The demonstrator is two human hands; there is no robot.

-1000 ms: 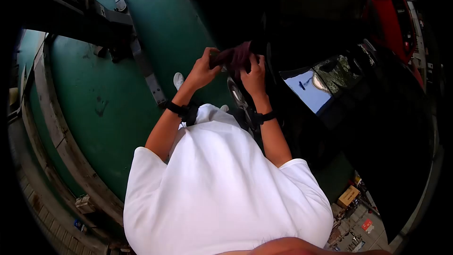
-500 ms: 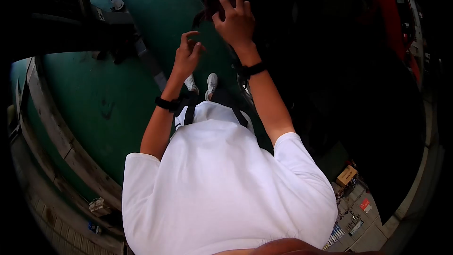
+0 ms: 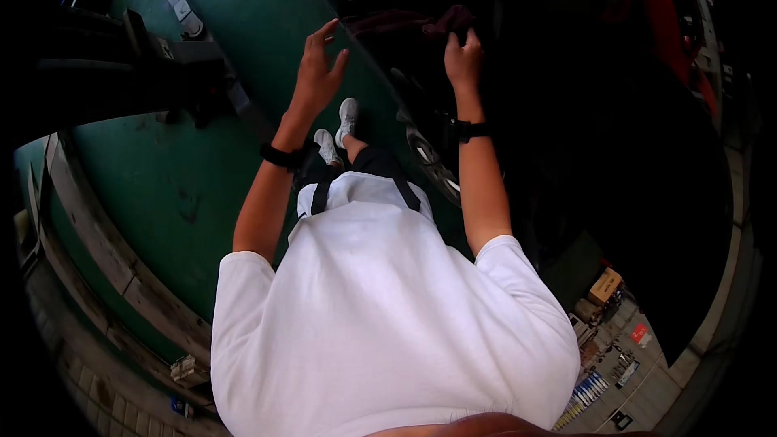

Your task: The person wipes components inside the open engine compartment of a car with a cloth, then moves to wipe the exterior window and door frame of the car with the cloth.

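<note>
A dark maroon cloth [image 3: 396, 23] stretches across the top middle of the view, over a very dark surface. My right hand [image 3: 464, 63] is closed on its bunched right end, and the fingers are partly lost in shadow. Just left of the cloth's other end, my left hand [image 3: 317, 69] is raised with thumb and fingers apart, holding nothing. Its fingertips come close to the cloth; whether they touch is hard to make out.
A dark car body fills the right, its wheel [image 3: 433, 163] beside my legs. A metal lift arm [image 3: 180, 6] lies at upper left on the green floor [image 3: 154, 186]. At lower right are a cardboard box [image 3: 605, 285] and several tools.
My right hand has moved right with the cloth, which went from a bunch to a spread-out strip. My left hand has risen slightly and its fingers have straightened. My feet have shifted.
</note>
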